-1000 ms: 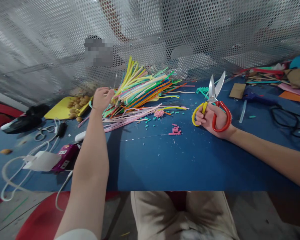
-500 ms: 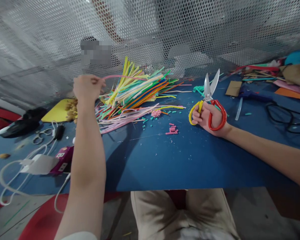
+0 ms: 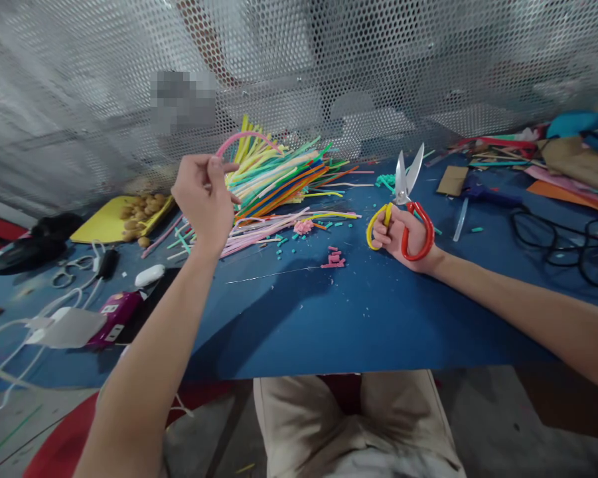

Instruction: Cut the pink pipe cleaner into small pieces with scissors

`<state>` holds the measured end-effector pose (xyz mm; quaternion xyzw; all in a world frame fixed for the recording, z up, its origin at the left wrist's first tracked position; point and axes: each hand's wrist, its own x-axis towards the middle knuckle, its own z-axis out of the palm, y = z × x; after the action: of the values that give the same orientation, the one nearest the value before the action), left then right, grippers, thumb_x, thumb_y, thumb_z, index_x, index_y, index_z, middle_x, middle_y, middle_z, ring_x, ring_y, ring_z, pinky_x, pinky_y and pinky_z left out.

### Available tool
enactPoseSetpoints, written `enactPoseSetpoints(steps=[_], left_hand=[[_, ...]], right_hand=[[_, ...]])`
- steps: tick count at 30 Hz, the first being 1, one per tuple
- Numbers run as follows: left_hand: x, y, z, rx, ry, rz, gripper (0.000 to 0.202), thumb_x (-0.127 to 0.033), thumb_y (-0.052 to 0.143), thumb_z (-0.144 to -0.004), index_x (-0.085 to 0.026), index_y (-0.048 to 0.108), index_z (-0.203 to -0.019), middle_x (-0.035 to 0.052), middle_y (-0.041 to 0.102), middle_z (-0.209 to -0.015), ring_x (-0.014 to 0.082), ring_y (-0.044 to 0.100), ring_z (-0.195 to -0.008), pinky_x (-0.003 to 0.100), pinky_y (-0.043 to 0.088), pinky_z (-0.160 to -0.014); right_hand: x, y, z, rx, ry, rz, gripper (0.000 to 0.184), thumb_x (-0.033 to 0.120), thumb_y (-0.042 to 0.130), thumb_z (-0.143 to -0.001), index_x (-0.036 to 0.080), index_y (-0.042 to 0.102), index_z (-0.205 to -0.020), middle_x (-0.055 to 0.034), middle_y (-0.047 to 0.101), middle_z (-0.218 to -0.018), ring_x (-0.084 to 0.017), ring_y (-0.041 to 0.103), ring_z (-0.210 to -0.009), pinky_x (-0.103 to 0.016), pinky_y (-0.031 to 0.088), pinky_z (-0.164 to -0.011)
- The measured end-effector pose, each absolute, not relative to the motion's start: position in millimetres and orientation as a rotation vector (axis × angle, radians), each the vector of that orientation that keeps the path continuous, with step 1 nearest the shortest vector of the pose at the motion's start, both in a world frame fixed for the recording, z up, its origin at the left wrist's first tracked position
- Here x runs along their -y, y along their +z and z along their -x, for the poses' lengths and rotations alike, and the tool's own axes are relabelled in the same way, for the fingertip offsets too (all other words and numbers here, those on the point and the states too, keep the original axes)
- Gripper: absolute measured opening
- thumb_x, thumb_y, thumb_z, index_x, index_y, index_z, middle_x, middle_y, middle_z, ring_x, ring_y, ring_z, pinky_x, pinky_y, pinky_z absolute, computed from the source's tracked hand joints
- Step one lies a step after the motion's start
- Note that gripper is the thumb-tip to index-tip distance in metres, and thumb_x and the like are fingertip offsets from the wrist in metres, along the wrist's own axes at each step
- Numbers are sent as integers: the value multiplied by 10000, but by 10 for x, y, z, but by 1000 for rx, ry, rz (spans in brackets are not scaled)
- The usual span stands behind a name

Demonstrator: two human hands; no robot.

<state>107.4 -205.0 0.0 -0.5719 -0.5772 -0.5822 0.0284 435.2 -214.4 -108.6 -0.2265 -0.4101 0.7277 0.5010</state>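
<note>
Two hands are busy: the left fingers (image 3: 216,174) pinch a pink strip (image 3: 246,135) arching over the colourful bundle (image 3: 289,174); the right fingers (image 3: 380,232) grip scissors (image 3: 403,197), blades parted. I'd draw the strip gently to avoid kinking, blades angled away from the left wrist.

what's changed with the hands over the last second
The left hand, at the left end of the strip bundle a second ago, swung left, then back right; it now holds a pink strip arching up. The right hand still holds the scissors, blades open.
</note>
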Motion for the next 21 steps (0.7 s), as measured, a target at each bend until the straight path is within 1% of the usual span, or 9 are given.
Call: enactPoseSetpoints(steps=[2, 4, 8, 10, 12, 14, 15, 18, 21], left_hand=[[2240, -64, -1040, 1710, -1867, 1771, 257, -348, 425, -1065, -122, 543, -1097, 28, 732, -980, 33, 620, -629, 150, 453, -474], [2442, -97, -1009, 1694, -1934, 1765, 245, -353, 454, -1051, -130, 549, -1082, 35, 742, -967, 27, 585, -554, 154, 431, -432], [2717, -105, -965, 1625, -2018, 1679, 261, -387, 480, -1034, -144, 563, -1082, 43, 752, -988, 30, 566, -496, 174, 425, -404], [2741, -118, -977, 1627, -2056, 1754, 256, -407, 506, -1019, -160, 569, -1044, 46, 756, -986, 43, 570, -475, 192, 429, -392], [2703, -164, -1043, 1672, -2062, 1970, 253, -432, 550, -992, -179, 569, -988, 48, 761, -957, 58, 565, -445, 206, 435, -384], [2637, -248, -1174, 1772, -1982, 2291, 277, -463, 594, -960, -187, 572, -956, 53, 767, -923, 65, 561, -418, 213, 465, -403], [2604, -304, -1258, 1838, -1899, 2454, 301, -485, 609, -946, -186, 573, -955, 59, 769, -921, 70, 580, -433, 212, 488, -429], [2527, -510, -1534, 1874, -1715, 2812, 353, -522, 574, -954, -169, 569, -972, 91, 770, -974, 92, 639, -515, 227, 540, -520], [2496, -714, -1755, 1860, -1549, 3033, 343, -515, 553, -964, -174, 564, -992, 89, 772, -980, 103, 653, -535, 246, 544, -565]], right_hand=[[2150, -1084, -4352, 996, 1759, 543, 281, 429, 487, -970, 201, 531, -812, 15, 411, -719, -109, 301, -558, -291, 386, -590], [2157, -1082, -4352, 1007, 1760, 534, 280, 425, 498, -967, 200, 530, -803, 16, 402, -717, -109, 305, -563, -289, 388, -593], [2163, -1086, -4353, 1015, 1757, 516, 272, 421, 527, -952, 203, 530, -790, 18, 390, -710, -112, 308, -567, -291, 392, -590], [2164, -1087, -4351, 1013, 1754, 519, 277, 431, 545, -943, 203, 538, -786, 18, 392, -709, -112, 309, -566, -294, 394, -584], [2165, -1088, -4348, 1017, 1745, 521, 268, 426, 583, -925, 201, 551, -784, 18, 398, -709, -110, 313, -567, -292, 393, -575], [2164, -1091, -4343, 1025, 1724, 524, 233, 388, 639, -897, 198, 569, -781, 16, 425, -713, -105, 315, -568, -288, 392, -568], [2163, -1093, -4342, 1027, 1710, 525, 211, 364, 665, -882, 197, 580, -784, 11, 454, -720, -103, 314, -567, -287, 392, -564], [2153, -1109, -4347, 1030, 1667, 542, 153, 322, 713, -855, 202, 624, -821, -13, 580, -776, -96, 306, -556, -288, 398, -556], [2139, -1134, -4363, 1055, 1640, 580, 143, 317, 741, -845, 207, 651, -865, -31, 667, -858, -87, 322, -554, -295, 431, -582]])
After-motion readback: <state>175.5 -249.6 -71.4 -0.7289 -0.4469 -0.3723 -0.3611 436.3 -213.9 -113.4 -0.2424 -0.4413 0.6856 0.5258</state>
